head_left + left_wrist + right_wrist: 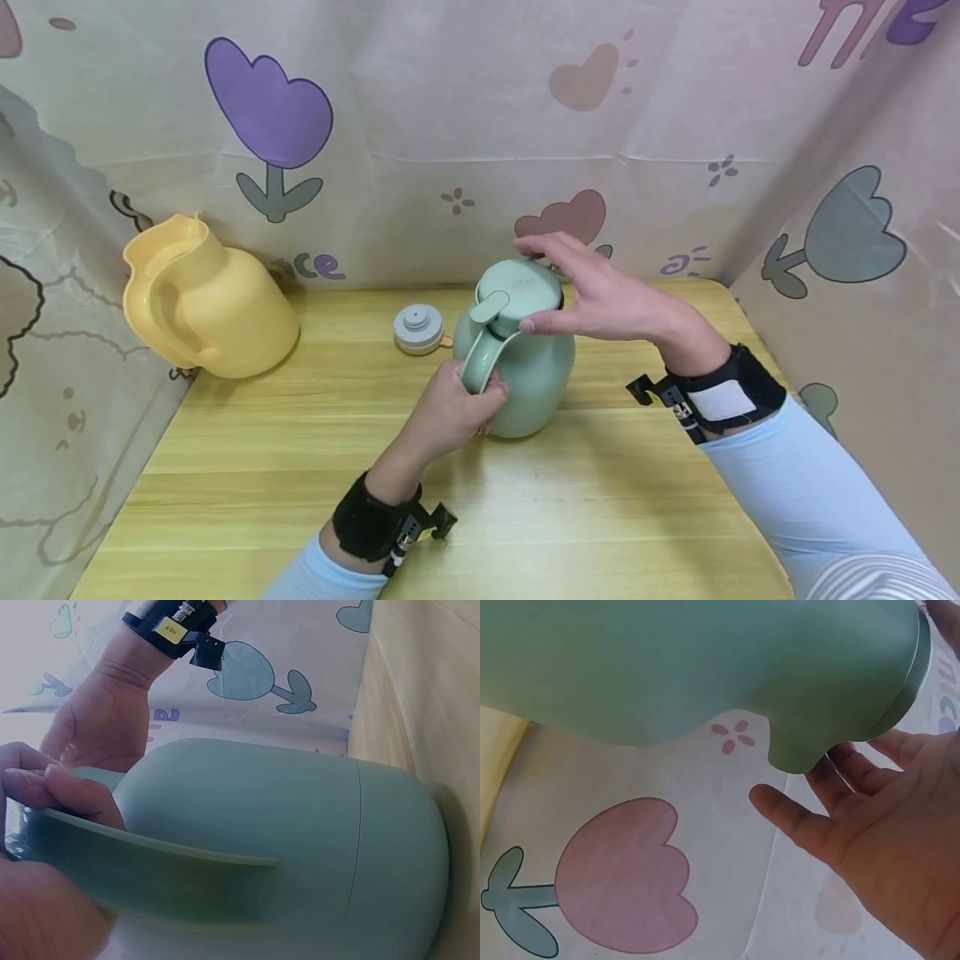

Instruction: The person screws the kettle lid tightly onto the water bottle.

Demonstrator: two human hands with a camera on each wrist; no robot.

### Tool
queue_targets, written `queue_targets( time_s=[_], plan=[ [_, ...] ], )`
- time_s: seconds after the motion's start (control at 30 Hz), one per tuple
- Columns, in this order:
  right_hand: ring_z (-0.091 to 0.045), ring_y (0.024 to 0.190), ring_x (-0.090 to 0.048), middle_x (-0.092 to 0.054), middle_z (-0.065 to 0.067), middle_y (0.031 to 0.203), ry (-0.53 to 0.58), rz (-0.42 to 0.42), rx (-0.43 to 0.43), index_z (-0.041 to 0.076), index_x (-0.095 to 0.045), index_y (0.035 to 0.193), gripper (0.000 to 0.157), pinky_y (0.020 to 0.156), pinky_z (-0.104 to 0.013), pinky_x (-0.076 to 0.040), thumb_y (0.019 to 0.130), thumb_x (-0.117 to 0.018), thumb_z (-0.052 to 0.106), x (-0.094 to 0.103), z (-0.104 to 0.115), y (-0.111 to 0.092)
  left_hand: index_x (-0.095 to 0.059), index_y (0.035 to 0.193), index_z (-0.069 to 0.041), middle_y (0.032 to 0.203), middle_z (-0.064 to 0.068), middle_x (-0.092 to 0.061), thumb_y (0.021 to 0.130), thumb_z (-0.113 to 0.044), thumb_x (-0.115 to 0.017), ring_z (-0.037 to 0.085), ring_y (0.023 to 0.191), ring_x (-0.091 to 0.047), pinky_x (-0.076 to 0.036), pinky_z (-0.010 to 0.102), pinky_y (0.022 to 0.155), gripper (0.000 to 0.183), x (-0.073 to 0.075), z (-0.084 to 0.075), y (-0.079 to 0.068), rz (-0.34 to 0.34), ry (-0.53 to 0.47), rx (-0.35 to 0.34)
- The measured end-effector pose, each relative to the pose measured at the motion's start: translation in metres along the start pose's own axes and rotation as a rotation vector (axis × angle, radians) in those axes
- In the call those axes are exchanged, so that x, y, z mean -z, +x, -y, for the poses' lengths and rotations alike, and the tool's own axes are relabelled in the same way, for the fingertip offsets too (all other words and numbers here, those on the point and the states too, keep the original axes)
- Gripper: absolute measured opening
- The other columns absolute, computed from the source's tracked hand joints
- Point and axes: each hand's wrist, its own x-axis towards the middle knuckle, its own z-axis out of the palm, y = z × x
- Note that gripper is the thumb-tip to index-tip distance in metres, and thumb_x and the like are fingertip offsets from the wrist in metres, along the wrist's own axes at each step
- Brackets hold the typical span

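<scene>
A light green thermos jug (532, 383) stands on the wooden table, its lid (521, 287) on top. My left hand (457, 412) grips the jug's handle (157, 862), with the fingers curled round it. Beside the lid my right hand (600, 292) is spread, thumb on the near side and the other fingers reaching past the far side. In the right wrist view these fingers (791, 821) are close to the spout (787, 754); whether they touch the lid I cannot tell.
A yellow jug (232, 308) with an uncovered mouth is at the table's far left. Between the two jugs sits a round grey-white stopper (418, 327) with a small orange tab. A patterned cloth (420, 108) hangs behind the table (262, 483) and at its sides.
</scene>
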Motion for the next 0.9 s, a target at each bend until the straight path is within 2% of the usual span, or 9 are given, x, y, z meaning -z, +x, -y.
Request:
queue_targets(
  time_s=[0.13,0.27,0.5,0.63,0.77,0.9],
  plan=[
    [-0.015,0.129,-0.036,-0.037,0.003,0.145,0.030,0.050,0.002,0.030,-0.027,0.149,0.081,0.106,-0.049,-0.035,0.082,-0.073,0.040,0.0019,0.0008,-0.0021,-0.052,0.070,-0.008,0.053,0.007,-0.047,0.087,-0.014,-0.058,0.021,0.047,-0.047,-0.040,0.030,0.049,0.020,0.0004,0.0001,0.0001,0.001,-0.006,0.013],
    [-0.012,0.129,-0.037,-0.038,0.004,0.147,0.052,0.065,0.012,0.028,-0.028,0.150,0.079,0.106,-0.046,-0.034,0.084,-0.071,0.032,0.0021,0.0012,-0.0018,-0.052,0.069,-0.008,0.053,0.007,-0.048,0.087,-0.014,-0.058,0.021,0.047,-0.048,-0.041,0.031,0.048,0.019,0.0006,-0.0001,0.0006,-0.005,-0.001,0.012],
    [-0.011,0.118,-0.044,-0.044,0.006,0.136,-0.005,-0.025,-0.006,0.028,-0.036,0.144,0.084,0.097,-0.042,-0.042,0.076,-0.074,0.057,-0.0035,0.0004,0.0023,-0.052,0.068,-0.008,0.052,0.006,-0.047,0.087,-0.013,-0.057,0.021,0.046,-0.047,-0.040,0.031,0.047,0.020,0.0001,-0.0003,0.0016,-0.009,0.013,-0.003],
    [-0.012,0.118,-0.043,-0.042,0.005,0.137,-0.022,-0.034,-0.014,0.030,-0.034,0.144,0.087,0.096,-0.043,-0.042,0.074,-0.073,0.061,-0.0047,-0.0005,0.0028,-0.052,0.068,-0.009,0.051,0.006,-0.047,0.086,-0.013,-0.057,0.021,0.045,-0.047,-0.040,0.031,0.046,0.020,-0.0004,-0.0011,0.0016,-0.015,0.013,-0.009],
    [-0.013,0.125,-0.039,-0.037,0.005,0.146,0.030,0.002,-0.007,0.032,-0.030,0.147,0.081,0.103,-0.049,-0.037,0.080,-0.074,0.047,-0.0013,0.0006,0.0005,-0.052,0.068,-0.009,0.051,0.006,-0.047,0.086,-0.013,-0.058,0.021,0.045,-0.047,-0.040,0.030,0.046,0.020,-0.0008,-0.0019,0.0016,-0.017,0.009,0.000],
    [-0.012,0.130,-0.037,-0.039,0.005,0.147,0.077,0.025,0.024,0.028,-0.029,0.149,0.078,0.107,-0.049,-0.034,0.083,-0.071,0.029,0.0015,0.0016,-0.0006,-0.052,0.068,-0.009,0.052,0.006,-0.048,0.086,-0.014,-0.058,0.021,0.045,-0.048,-0.040,0.031,0.046,0.020,-0.0006,-0.0020,0.0018,-0.018,0.006,0.010]
  ],
)
